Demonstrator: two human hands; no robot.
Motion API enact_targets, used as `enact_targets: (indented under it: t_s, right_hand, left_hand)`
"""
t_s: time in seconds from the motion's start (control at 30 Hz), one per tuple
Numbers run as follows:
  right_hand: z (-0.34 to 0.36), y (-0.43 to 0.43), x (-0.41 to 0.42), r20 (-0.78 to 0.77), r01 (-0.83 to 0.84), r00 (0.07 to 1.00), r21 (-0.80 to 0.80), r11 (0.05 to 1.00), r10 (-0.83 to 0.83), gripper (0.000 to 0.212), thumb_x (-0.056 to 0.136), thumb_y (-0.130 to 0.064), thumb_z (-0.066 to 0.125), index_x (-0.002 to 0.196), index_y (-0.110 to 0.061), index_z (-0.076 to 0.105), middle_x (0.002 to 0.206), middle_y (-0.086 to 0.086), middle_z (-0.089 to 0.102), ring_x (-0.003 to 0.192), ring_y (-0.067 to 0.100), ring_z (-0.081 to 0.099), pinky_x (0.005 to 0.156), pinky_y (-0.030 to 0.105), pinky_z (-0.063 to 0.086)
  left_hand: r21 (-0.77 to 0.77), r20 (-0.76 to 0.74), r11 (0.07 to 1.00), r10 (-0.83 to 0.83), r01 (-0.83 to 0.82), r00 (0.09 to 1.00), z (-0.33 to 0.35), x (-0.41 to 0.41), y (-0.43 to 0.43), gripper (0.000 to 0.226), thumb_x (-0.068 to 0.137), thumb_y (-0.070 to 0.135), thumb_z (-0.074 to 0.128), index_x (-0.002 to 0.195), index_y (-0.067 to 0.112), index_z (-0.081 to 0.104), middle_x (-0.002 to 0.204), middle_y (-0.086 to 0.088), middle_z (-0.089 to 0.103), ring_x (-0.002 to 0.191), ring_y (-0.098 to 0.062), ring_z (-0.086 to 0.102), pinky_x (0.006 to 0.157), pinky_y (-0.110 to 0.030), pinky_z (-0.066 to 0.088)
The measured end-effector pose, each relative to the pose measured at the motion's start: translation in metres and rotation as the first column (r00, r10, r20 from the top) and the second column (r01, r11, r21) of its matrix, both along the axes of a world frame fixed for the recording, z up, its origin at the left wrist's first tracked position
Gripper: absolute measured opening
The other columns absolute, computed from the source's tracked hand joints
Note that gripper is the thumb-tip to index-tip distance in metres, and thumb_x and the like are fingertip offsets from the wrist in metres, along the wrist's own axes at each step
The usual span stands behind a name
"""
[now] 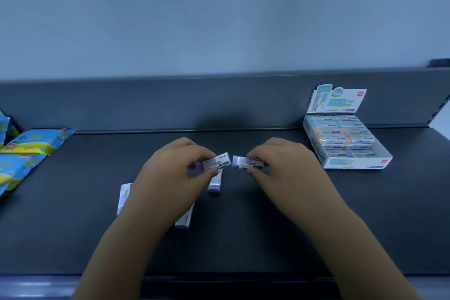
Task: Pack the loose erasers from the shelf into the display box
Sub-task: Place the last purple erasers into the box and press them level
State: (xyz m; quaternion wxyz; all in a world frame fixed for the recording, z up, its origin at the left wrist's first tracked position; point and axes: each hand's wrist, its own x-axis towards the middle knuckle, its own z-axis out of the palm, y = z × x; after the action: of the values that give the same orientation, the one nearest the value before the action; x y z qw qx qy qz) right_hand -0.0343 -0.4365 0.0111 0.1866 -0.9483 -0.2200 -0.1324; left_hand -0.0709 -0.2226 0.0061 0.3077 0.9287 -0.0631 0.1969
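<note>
Left hand [170, 173], right hand [289, 168]: curled around erasers [217, 161]

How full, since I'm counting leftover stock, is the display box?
Mostly full: rows of erasers fill the display box from its back to near its front wall. Whether the front row has gaps cannot be told.

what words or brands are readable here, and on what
"deli": upside down on the sleeve of the eraser pinched in the left hand.
Small print on the second eraser, in the right hand: too blurred to read.
Display box, lid and front print: too blurred.
Blue packets: print too blurred.
</note>
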Motion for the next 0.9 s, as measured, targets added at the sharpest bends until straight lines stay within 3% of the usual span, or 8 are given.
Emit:
enact_targets:
  t_s: [0.23,0.53,0.7,0.9]
  right_hand:
    - [0.002,-0.026,0.005,0.017,-0.054,0.998,0.004,0.999,0.054,0.007,0.087,-0.031,0.068,0.091,-0.025,0.07,0.089,-0.008,0.062,0.082,0.018,0.06,0.073,0.04,0.051]
    - [0.011,-0.051,0.012,-0.023,0.09,0.996,0.022,0.996,-0.089,0.005,0.088,-0.033,0.069,0.09,-0.029,0.07,0.086,-0.01,0.062,0.083,0.01,0.055,0.074,0.029,0.044]
    - [0.015,-0.064,0.018,0.004,0.127,0.992,0.002,0.992,-0.127,0.008,0.087,-0.035,0.07,0.092,-0.029,0.071,0.088,-0.01,0.064,0.085,0.012,0.057,0.078,0.033,0.047]
    - [0.026,-0.094,0.023,-0.007,0.147,0.989,-0.026,0.989,-0.147,0.009,0.086,-0.031,0.071,0.094,-0.029,0.072,0.094,-0.011,0.067,0.092,0.015,0.061,0.08,0.035,0.048]
  left_hand:
    - [-0.003,-0.003,1.0,0.026,-0.027,1.0,0.002,0.001,-0.023,0.015,0.08,0.031,0.081,0.092,0.039,0.074,0.09,0.02,0.063,0.088,-0.002,0.061,0.076,-0.031,0.052]
    - [0.032,-0.003,0.995,-0.091,0.091,0.996,0.012,0.019,-0.042,0.012,0.082,0.033,0.077,0.092,0.039,0.072,0.091,0.02,0.062,0.088,-0.003,0.061,0.074,-0.032,0.052]
    - [0.233,-0.046,0.954,-0.185,0.191,0.982,0.03,0.031,-0.062,0.023,0.083,0.051,0.053,0.096,0.041,0.069,0.093,0.018,0.058,0.091,-0.005,0.056,0.076,-0.036,0.051]
    - [0.383,-0.038,0.904,-0.192,0.191,0.981,0.049,0.044,-0.09,0.016,0.094,0.047,0.055,0.102,0.04,0.067,0.098,0.015,0.057,0.095,-0.006,0.051,0.08,-0.031,0.048]
